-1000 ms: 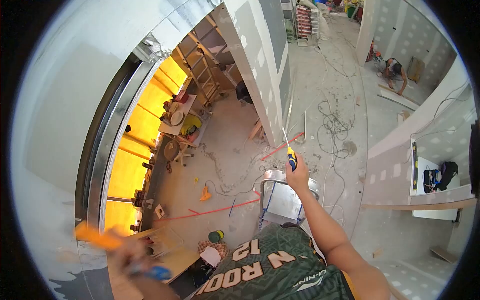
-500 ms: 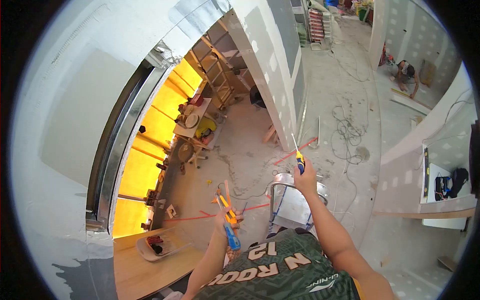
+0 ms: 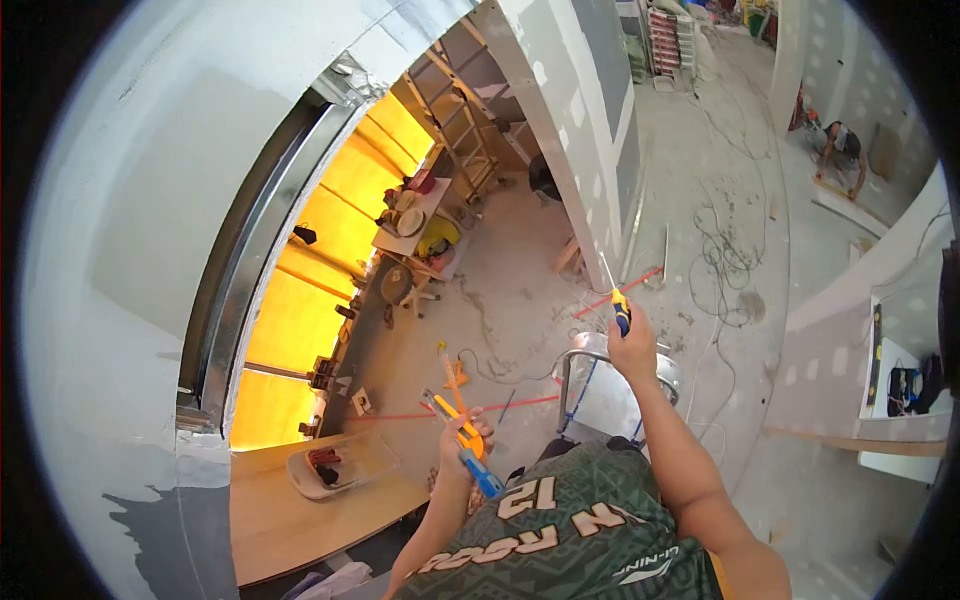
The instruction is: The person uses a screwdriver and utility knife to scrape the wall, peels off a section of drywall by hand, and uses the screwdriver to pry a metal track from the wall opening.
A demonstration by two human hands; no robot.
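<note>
Looking down through the head camera, I am seeing the left hand (image 3: 463, 440), a blur beside the plastic tray (image 3: 372, 462) a second ago, now hanging clear in front of the jersey, its fingers wrapping round orange-handled pliers (image 3: 455, 408) and a blue-handled tool (image 3: 487, 482). The right hand (image 3: 634, 350) is still clenching the yellow-and-blue screwdriver (image 3: 621, 314), tip up, above the stepladder top (image 3: 605, 395). I am counting two hands, three tools, one tray and one co-worker (image 3: 842, 150) crouching far off.
</note>
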